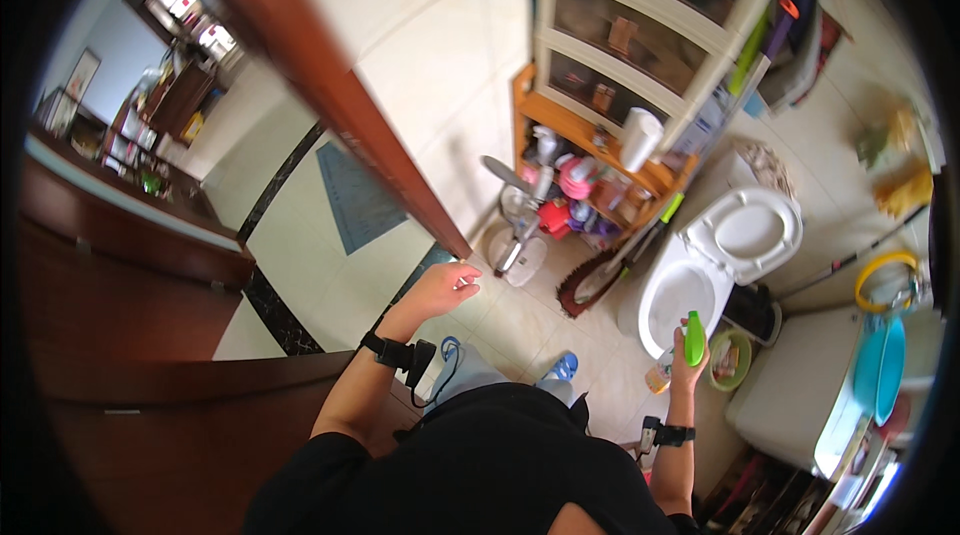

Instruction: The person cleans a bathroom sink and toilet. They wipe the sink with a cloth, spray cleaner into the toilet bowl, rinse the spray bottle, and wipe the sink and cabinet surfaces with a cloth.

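Note:
My right hand [686, 368] grips a spray bottle with a green trigger head [695, 338] and a clear body [660, 375] bearing an orange-and-white label. It is beside the front of a white toilet bowl [679, 298], whose lid and seat [756, 231] are raised. My left hand [442, 289] hovers near the lower end of a reddish-brown wooden door frame [420, 197]. Its fingers are loosely curled, with a gap at the thumb, and I see nothing held in it.
A pedestal fan [517, 231] and a brown mop head [585, 287] stand by an orange shelf [574, 126]. Right of the toilet are a green waste bin [731, 360], a white washing machine [799, 377] and a turquoise basin [879, 370]. A wooden door [187, 437] is at left.

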`<state>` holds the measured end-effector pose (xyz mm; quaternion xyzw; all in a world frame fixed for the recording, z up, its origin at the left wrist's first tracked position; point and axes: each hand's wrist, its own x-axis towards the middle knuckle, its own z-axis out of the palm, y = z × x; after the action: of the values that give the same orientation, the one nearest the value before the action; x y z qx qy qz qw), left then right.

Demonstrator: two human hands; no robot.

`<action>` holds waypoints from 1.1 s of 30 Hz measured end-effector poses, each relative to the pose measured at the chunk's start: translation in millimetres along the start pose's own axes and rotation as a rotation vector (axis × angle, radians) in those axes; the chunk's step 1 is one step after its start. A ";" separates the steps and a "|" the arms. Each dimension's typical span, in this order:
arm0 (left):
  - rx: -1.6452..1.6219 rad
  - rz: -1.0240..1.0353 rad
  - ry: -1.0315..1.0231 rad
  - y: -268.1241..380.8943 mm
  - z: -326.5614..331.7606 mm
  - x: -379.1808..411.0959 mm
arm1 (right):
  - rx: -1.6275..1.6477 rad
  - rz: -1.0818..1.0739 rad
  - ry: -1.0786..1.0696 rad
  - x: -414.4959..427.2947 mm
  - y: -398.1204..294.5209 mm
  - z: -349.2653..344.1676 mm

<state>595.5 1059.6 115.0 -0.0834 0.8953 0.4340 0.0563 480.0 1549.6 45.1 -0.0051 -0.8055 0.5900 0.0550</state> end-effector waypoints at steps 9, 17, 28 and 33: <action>-0.165 -0.132 0.215 -117.5 -144.9 -108.5 | 0.159 -0.196 -0.657 -65.1 -217.5 303.4; 0.122 0.047 0.619 -127.7 -246.9 -127.2 | 0.594 -0.102 -1.030 -129.8 -381.4 567.8; -0.069 -0.077 0.686 -248.2 -418.0 -29.3 | 0.667 -0.200 -1.186 -80.8 -450.5 830.8; -0.109 -0.126 0.579 -309.1 -514.2 37.8 | 0.748 -0.061 -0.980 -30.7 -466.5 954.2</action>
<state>605.1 463.0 188.4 -0.2619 0.8427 0.4351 -0.1790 446.7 499.2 202.3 0.3091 -0.4754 0.7644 -0.3067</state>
